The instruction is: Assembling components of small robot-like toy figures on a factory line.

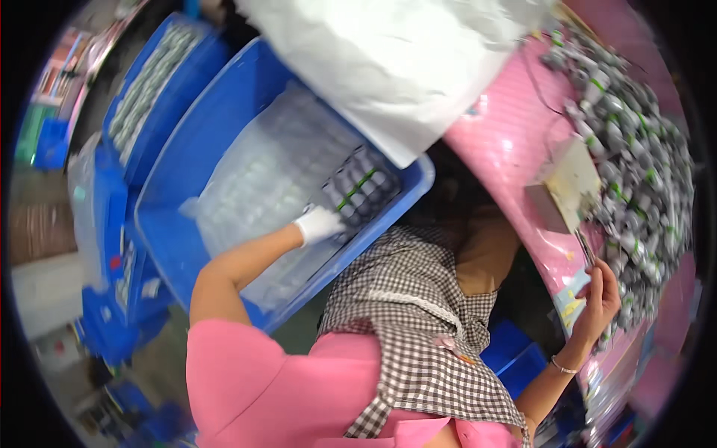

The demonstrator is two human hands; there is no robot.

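Note:
My left hand [321, 225], in a white glove, reaches into a large blue bin [166, 205]. It touches the near edge of a row of dark grey rounded parts with green bands [361, 188]; its fingers are smeared, so their grip does not show. Beneath lies a translucent plastic sheet [258, 175] over paler rows of parts. On the right, my bare right hand [601, 295] is closed, pinching a thin metal tool like tweezers [585, 246] between thumb and fingers. The tool's tip points up toward a small cream-coloured box [573, 183] on the pink table.
A big heap of grey parts with green bands [635, 179] covers the right of the pink table [508, 123]. A large white sheet [403, 60] hangs over the bin's far corner. Another blue bin with parts [160, 82] stands far left. Blue containers [515, 358] sit under the table.

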